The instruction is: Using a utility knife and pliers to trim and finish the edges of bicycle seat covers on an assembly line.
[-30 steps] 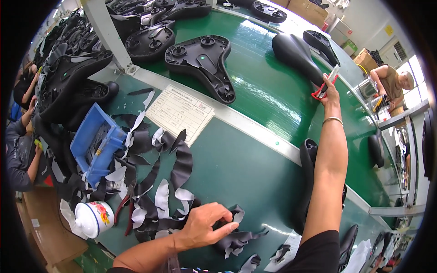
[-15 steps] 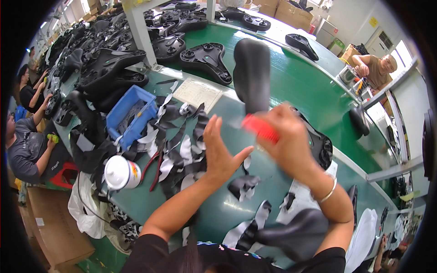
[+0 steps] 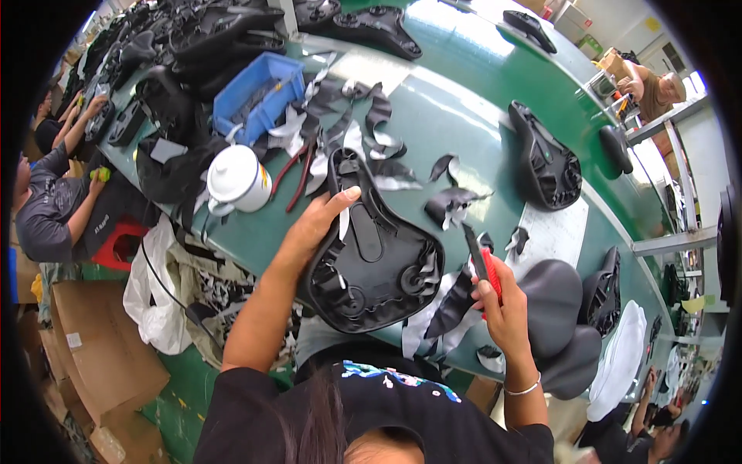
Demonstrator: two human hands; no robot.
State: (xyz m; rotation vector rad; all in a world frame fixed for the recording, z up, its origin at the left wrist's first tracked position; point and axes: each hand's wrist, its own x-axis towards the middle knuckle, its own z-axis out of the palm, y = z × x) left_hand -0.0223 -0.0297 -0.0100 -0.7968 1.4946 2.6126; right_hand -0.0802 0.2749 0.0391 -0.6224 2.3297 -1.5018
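Left hand (image 3: 311,226) grips an upturned bicycle saddle (image 3: 379,259) near its nose, thumb over the rim; right hand (image 3: 504,305) is closed around a red utility knife (image 3: 490,271).

The saddle (image 3: 369,246) is black; knife handle (image 3: 490,271), red; bin (image 3: 267,116), blue.

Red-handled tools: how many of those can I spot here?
2: a cutter in the right hand, and pliers lying beside the white lidded mug. More could be hidden under the scraps.
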